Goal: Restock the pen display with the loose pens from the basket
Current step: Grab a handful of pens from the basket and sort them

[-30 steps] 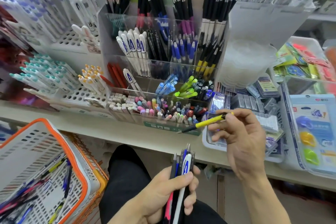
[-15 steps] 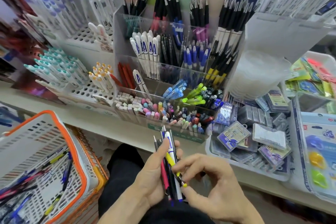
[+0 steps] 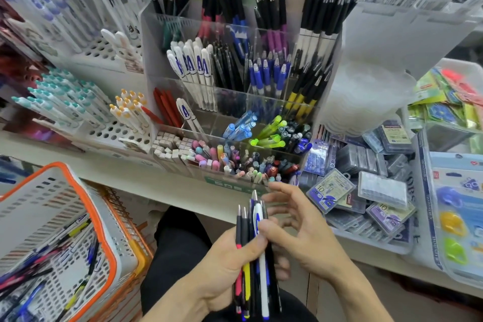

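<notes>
Pens are standing bunched in the gripping left hand, near the display; the right hand, fingers loosely spread, should be pinching one pen and matching its compartment.

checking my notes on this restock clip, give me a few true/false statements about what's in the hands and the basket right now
1. The left hand grips a bundle of pens. True.
2. The right hand holds a yellow pen up at the display. False: it holds no pen apart; its thumb touches the bundle, fingers spread.
3. The orange-rimmed basket is empty. False: loose pens lie in it.
4. A white pen with a blue letter is in the bundle. True.
5. The bundle sits inside the clear acrylic pen display. False: it is held below the shelf edge.
</notes>
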Motion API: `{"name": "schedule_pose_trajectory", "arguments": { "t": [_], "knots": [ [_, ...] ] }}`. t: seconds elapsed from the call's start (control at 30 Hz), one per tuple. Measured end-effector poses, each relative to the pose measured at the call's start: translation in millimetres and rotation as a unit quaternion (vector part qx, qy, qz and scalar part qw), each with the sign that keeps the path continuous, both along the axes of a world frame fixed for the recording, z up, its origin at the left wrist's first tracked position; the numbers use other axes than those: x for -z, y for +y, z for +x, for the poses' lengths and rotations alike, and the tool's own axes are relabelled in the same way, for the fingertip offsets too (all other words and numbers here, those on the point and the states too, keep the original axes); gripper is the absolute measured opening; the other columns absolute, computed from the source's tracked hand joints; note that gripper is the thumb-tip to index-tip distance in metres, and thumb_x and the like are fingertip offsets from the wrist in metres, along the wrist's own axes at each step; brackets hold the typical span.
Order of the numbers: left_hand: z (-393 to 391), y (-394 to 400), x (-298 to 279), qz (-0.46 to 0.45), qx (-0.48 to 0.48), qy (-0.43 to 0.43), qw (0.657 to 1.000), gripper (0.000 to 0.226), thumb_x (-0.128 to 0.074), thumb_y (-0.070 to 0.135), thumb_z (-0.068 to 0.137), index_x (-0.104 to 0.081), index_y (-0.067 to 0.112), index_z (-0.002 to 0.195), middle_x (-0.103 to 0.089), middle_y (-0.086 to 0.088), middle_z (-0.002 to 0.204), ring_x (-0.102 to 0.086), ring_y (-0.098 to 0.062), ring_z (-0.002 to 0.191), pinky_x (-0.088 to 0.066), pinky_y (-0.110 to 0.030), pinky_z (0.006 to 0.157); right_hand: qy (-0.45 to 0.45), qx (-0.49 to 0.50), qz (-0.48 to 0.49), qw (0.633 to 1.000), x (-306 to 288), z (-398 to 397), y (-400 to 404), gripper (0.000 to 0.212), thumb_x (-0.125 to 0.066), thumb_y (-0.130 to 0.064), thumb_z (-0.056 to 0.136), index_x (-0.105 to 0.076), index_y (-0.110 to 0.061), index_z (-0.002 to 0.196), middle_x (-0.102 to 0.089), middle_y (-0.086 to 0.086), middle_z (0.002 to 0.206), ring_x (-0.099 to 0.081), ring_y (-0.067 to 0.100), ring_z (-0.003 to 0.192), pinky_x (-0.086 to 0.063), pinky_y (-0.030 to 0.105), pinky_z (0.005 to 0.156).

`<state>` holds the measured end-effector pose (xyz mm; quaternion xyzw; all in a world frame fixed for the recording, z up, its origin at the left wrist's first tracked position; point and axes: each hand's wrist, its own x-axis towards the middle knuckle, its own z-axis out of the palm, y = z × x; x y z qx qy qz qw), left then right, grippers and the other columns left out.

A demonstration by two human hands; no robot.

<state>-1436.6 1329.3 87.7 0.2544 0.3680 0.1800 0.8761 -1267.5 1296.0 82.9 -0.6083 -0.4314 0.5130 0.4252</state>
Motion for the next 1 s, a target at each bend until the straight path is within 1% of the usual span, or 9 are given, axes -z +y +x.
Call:
{"name": "schedule_pose_trajectory", "arguments": {
  "t": [0.1,0.23,0.43,0.53,0.63,0.67,0.77,0.83,1.0],
  "knots": [
    [1.4,-3.3,1.4,0.034,0.056,0.008,0.998,0.048,-0.075,0.025,0.086,-0.062,0.007,0.129,-0.067,-0.031,0.094,-0.07,-0.034,0.076,-0.059,-0.039,0.076,0.055,-0.048,-0.033,0.997,7.1,4.6,1.7,0.064,-0.083,-0.051,0.072,-0.059,-0.048,0.131,-0.07,0.0,0.121,-0.068,0.02,0.112,-0.055,0.047,0.101],
    [1.8,-6.0,2.7,0.054,0.093,0.022,0.994,0.038,-0.069,0.026,0.089,-0.066,0.018,0.126,-0.069,-0.033,0.099,-0.071,-0.032,0.079,-0.059,-0.04,0.082,0.071,-0.081,-0.026,0.994,3.8,10.6,1.7,0.048,-0.081,-0.031,0.085,-0.065,-0.04,0.129,-0.075,0.007,0.113,-0.069,0.028,0.09,-0.058,0.035,0.08],
    [-9.1,-6.4,2.7,-0.032,0.079,0.017,0.996,0.039,-0.063,0.014,0.095,-0.06,0.013,0.134,-0.062,-0.026,0.131,-0.058,-0.046,0.123,-0.041,-0.059,0.109,0.08,-0.101,-0.045,0.991,-0.6,17.2,-4.8,0.047,-0.074,-0.014,0.092,-0.061,-0.026,0.136,-0.075,0.005,0.114,-0.072,0.029,0.096,-0.058,0.029,0.084],
    [-14.1,-5.4,1.2,-0.062,0.101,-0.022,0.993,0.037,-0.064,0.012,0.094,-0.065,0.017,0.131,-0.062,-0.03,0.128,-0.056,-0.052,0.121,-0.039,-0.061,0.11,0.108,-0.083,-0.068,0.988,-2.0,16.5,-9.9,0.042,-0.072,-0.006,0.094,-0.062,-0.022,0.132,-0.077,0.007,0.106,-0.073,0.015,0.082,-0.058,0.027,0.066],
    [-18.5,-5.8,4.4,-0.075,0.109,-0.042,0.99,0.043,-0.068,0.007,0.085,-0.067,0.012,0.128,-0.068,-0.028,0.117,-0.064,-0.047,0.109,-0.042,-0.059,0.107,0.102,-0.05,-0.088,0.99,1.4,12.9,-16.6,0.039,-0.075,-0.007,0.092,-0.064,-0.022,0.127,-0.077,0.008,0.103,-0.076,0.027,0.087,-0.059,0.058,0.073],
    [-19.8,-6.3,4.8,-0.081,0.11,-0.051,0.989,0.044,-0.067,0.005,0.083,-0.067,0.01,0.127,-0.068,-0.029,0.115,-0.065,-0.047,0.107,-0.042,-0.06,0.107,0.103,-0.04,-0.093,0.99,2.7,11.3,-18.6,0.038,-0.075,-0.007,0.091,-0.065,-0.021,0.125,-0.078,0.007,0.101,-0.077,0.025,0.085,-0.059,0.058,0.072],
    [-21.6,-6.1,3.8,-0.082,0.118,-0.062,0.988,0.043,-0.063,0.001,0.084,-0.067,0.006,0.126,-0.067,-0.029,0.115,-0.066,-0.045,0.105,-0.046,-0.057,0.104,0.109,-0.017,-0.105,0.988,5.0,5.9,-24.1,0.034,-0.077,-0.006,0.089,-0.066,-0.015,0.12,-0.078,0.004,0.09,-0.073,0.011,0.073,-0.056,0.031,0.058],
    [-22.9,-5.2,3.6,-0.074,0.113,-0.041,0.99,0.041,-0.067,0.001,0.081,-0.069,0.004,0.123,-0.066,-0.032,0.117,-0.067,-0.042,0.105,-0.052,-0.052,0.098,0.112,-0.007,-0.096,0.989,8.3,2.3,-27.7,0.032,-0.079,-0.005,0.087,-0.068,-0.01,0.117,-0.077,0.003,0.088,-0.071,0.009,0.076,-0.054,0.02,0.066],
    [-20.8,-7.7,6.4,-0.027,0.1,0.02,0.994,0.033,-0.067,0.009,0.089,-0.07,0.005,0.121,-0.063,-0.032,0.125,-0.066,-0.039,0.112,-0.057,-0.042,0.09,0.22,0.088,-0.092,0.967,22.4,-21.7,-36.9,0.039,-0.078,0.001,0.086,-0.066,-0.009,0.122,-0.077,0.015,0.1,-0.071,0.021,0.087,-0.059,0.031,0.081]
  ]
}}
